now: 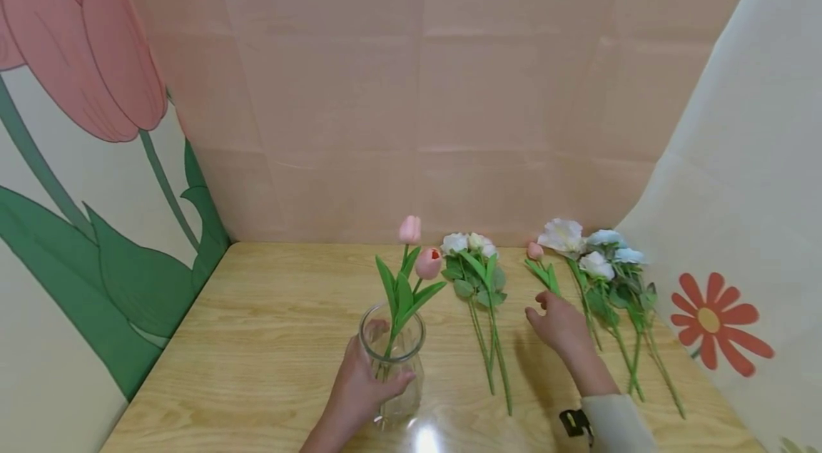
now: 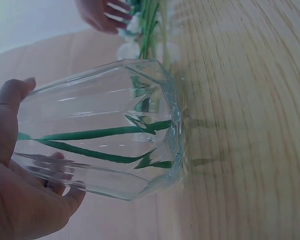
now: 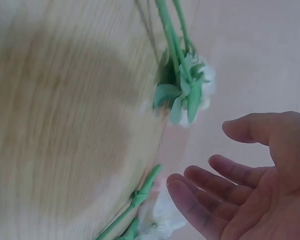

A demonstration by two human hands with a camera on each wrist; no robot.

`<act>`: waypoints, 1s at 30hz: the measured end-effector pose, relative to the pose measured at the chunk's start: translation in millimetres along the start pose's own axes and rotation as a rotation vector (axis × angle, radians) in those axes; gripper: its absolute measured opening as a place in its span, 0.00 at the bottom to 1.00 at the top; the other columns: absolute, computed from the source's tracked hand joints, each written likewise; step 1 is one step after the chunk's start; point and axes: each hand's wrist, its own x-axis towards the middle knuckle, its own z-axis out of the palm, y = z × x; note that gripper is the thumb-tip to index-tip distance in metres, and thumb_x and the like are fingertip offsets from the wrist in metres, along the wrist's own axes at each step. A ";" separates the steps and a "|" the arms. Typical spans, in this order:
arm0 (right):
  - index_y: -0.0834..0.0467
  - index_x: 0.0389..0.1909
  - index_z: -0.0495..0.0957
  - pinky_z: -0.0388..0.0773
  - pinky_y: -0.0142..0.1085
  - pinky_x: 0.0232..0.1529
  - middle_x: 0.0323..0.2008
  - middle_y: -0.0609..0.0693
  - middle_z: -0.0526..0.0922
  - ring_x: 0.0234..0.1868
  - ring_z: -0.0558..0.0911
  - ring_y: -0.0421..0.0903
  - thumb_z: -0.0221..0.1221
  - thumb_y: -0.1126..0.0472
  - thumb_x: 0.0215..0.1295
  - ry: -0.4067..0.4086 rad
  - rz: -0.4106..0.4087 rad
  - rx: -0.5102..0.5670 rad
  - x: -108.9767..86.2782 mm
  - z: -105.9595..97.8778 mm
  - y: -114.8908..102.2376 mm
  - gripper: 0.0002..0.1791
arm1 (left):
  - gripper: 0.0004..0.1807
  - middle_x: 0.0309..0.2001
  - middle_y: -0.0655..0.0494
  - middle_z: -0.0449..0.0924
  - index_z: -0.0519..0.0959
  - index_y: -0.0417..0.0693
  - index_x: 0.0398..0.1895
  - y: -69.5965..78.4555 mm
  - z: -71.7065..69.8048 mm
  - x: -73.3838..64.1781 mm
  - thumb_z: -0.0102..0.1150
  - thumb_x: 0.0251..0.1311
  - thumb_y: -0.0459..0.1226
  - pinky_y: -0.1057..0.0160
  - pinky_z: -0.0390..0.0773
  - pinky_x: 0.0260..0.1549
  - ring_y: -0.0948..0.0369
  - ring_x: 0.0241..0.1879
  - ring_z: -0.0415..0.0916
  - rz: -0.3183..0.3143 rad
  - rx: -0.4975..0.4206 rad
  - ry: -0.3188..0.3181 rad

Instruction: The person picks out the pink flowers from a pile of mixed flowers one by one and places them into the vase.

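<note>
My left hand [image 1: 364, 383] grips a clear glass vase [image 1: 407, 403] around its side, thumb on the near face. Two pink tulips [image 1: 428, 263] stand in the vase, leaning right above its rim. In the left wrist view their green stems [image 2: 90, 133] show through the faceted glass and reach down to its base. Over the right part of the table, my right hand [image 1: 560, 324] is empty, its thumb spread from loosely bent fingers in the right wrist view. Just beyond its fingertips in the head view lies a single pink tulip [image 1: 535, 250] with green leaves.
Several white flowers [image 1: 454, 244] with long stems lie between the vase and my right hand. A further group of white and pale blue flowers [image 1: 596, 266] lies at the right on the wooden table [image 1: 270, 339]. A pink cloth backdrop [image 1: 359, 118] rises behind the table.
</note>
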 end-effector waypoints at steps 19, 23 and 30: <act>0.76 0.62 0.67 0.76 0.62 0.48 0.57 0.77 0.74 0.53 0.76 0.73 0.54 0.51 0.72 -0.077 0.116 -0.004 33.1 0.3 36.1 0.32 | 0.44 0.61 0.41 0.71 0.67 0.57 0.65 -0.9 0.2 0.0 0.79 0.45 0.54 0.33 0.73 0.58 0.40 0.62 0.71 -0.012 0.002 -0.003; 0.76 0.62 0.66 0.76 0.62 0.49 0.57 0.78 0.73 0.53 0.76 0.74 0.54 0.51 0.72 -0.078 0.137 0.001 40.0 4.0 46.8 0.33 | 0.45 0.61 0.40 0.71 0.67 0.57 0.65 -2.4 0.7 0.0 0.78 0.45 0.56 0.32 0.73 0.58 0.40 0.61 0.71 -0.013 -0.002 -0.002; 0.76 0.62 0.66 0.76 0.62 0.48 0.57 0.77 0.74 0.53 0.76 0.73 0.53 0.52 0.71 -0.092 0.166 0.003 46.0 5.5 57.1 0.32 | 0.46 0.61 0.42 0.71 0.67 0.56 0.66 -3.6 1.2 0.3 0.78 0.44 0.56 0.33 0.72 0.59 0.40 0.62 0.71 -0.007 -0.001 0.002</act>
